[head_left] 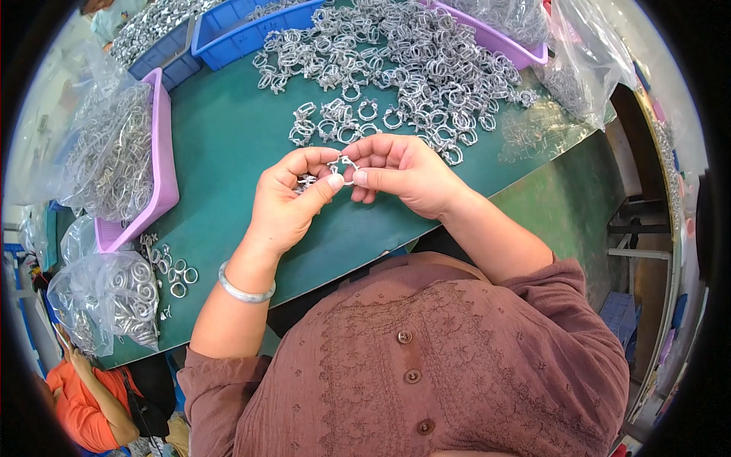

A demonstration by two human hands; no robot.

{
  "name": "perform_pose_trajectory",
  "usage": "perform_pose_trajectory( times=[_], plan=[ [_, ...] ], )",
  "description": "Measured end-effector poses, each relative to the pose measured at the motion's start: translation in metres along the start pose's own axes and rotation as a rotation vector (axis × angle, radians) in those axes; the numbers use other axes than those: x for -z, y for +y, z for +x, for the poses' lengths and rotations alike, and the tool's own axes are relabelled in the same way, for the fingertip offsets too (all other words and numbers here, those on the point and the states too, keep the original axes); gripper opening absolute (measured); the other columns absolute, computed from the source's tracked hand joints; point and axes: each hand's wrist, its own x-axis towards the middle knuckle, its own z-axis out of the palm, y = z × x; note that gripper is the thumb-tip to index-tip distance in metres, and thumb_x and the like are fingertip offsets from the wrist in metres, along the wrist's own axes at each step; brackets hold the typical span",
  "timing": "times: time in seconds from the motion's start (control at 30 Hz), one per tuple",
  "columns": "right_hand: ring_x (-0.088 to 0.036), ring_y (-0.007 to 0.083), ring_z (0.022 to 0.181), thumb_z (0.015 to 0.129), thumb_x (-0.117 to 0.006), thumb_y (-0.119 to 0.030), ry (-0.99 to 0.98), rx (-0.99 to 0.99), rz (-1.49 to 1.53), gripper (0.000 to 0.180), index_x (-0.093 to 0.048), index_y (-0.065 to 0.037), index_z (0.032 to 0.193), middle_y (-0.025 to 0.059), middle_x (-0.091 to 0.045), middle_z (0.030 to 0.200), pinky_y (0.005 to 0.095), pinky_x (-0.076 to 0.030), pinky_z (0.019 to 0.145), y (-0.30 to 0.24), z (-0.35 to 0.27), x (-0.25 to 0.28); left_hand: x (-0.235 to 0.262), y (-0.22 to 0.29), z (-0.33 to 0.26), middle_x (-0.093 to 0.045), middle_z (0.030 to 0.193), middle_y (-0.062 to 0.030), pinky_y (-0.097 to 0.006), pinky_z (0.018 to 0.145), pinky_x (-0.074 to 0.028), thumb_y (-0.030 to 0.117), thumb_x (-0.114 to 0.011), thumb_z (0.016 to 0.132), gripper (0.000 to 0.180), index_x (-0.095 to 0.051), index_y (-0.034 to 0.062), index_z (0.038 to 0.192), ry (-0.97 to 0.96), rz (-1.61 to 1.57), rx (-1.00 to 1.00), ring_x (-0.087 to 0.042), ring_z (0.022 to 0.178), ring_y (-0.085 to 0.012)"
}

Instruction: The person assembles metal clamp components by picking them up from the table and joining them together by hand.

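Observation:
In front of my chest, both hands meet over the near edge of the green table (221,221). Between their fingertips is one small silvery ring-shaped metal clamp (347,161). My left hand (285,194) pinches its left side with thumb and forefinger, and more small metal pieces (306,182) show behind that thumb. My right hand (411,174) grips the ring's right side between thumb and fingers. A few loose ring clamps (335,122) lie just beyond my fingertips, in front of a large heap of similar clamps (434,68).
At left stands a purple bin (164,179) with bagged metal parts; a plastic bag of rings (133,293) and loose rings (177,276) lie nearer. Blue bins (251,36) and another purple bin (525,53) line the far side. A person in orange (84,404) sits at lower left.

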Motion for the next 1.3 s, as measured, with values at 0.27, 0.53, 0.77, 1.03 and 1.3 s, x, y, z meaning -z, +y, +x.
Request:
perform_pose_trajectory(
  times=[0.27, 0.53, 0.77, 1.03, 1.3],
  plan=[
    [-0.058, 0.0100, 0.068, 0.082, -0.058, -0.009, 0.025, -0.009, -0.011, 0.025, -0.053, 0.003, 0.104, 0.0068, -0.061, 0.085, 0.0209, -0.047, 0.060, -0.001, -0.003, -0.002, 0.003, 0.002, 0.001, -0.058, 0.074, -0.0002, -0.017, 0.050, -0.040, 0.011, -0.048, 0.087, 0.019, -0.059, 0.0026, 0.099, 0.006, -0.085, 0.099, -0.050, 0.059, -0.0046],
    [-0.059, 0.0102, 0.068, 0.084, -0.057, -0.010, 0.025, -0.002, -0.037, 0.025, -0.054, 0.002, 0.106, 0.0056, -0.062, 0.085, 0.0227, -0.049, 0.063, 0.001, -0.004, -0.002, 0.004, 0.001, 0.001, -0.058, 0.074, -0.0005, -0.017, 0.049, -0.040, 0.010, -0.047, 0.087, 0.018, -0.059, 0.0028, 0.097, -0.003, -0.108, 0.099, -0.051, 0.059, -0.0047],
    [-0.059, 0.0100, 0.069, 0.084, -0.056, -0.010, 0.013, -0.017, -0.010, 0.028, -0.053, 0.003, 0.109, 0.0057, -0.062, 0.086, 0.0222, -0.049, 0.063, 0.003, -0.003, 0.000, 0.003, 0.002, 0.001, -0.058, 0.074, -0.0029, -0.017, 0.048, -0.041, 0.009, -0.043, 0.088, 0.018, -0.057, 0.0021, 0.096, 0.000, -0.090, 0.115, -0.052, 0.057, -0.0064],
    [-0.057, 0.0078, 0.075, 0.083, -0.056, -0.004, 0.025, 0.137, -0.133, 0.027, -0.054, 0.001, 0.109, 0.0048, -0.061, 0.091, 0.0215, -0.048, 0.068, 0.007, -0.005, -0.004, 0.000, 0.000, 0.002, -0.058, 0.073, -0.0013, -0.017, 0.048, -0.040, 0.011, -0.055, 0.084, 0.012, -0.056, 0.0034, 0.094, 0.032, -0.046, 0.099, -0.051, 0.058, -0.0054],
    [-0.054, 0.0080, 0.075, 0.077, -0.060, 0.001, 0.090, 0.361, -0.411, 0.031, -0.054, 0.001, 0.108, 0.0042, -0.057, 0.090, 0.0215, -0.046, 0.066, 0.017, -0.003, -0.001, 0.000, -0.002, 0.001, -0.056, 0.082, -0.0015, -0.016, 0.054, -0.039, 0.004, -0.061, 0.078, 0.019, -0.053, 0.0028, 0.095, 0.026, 0.007, 0.057, -0.050, 0.065, -0.0045]
  ],
)
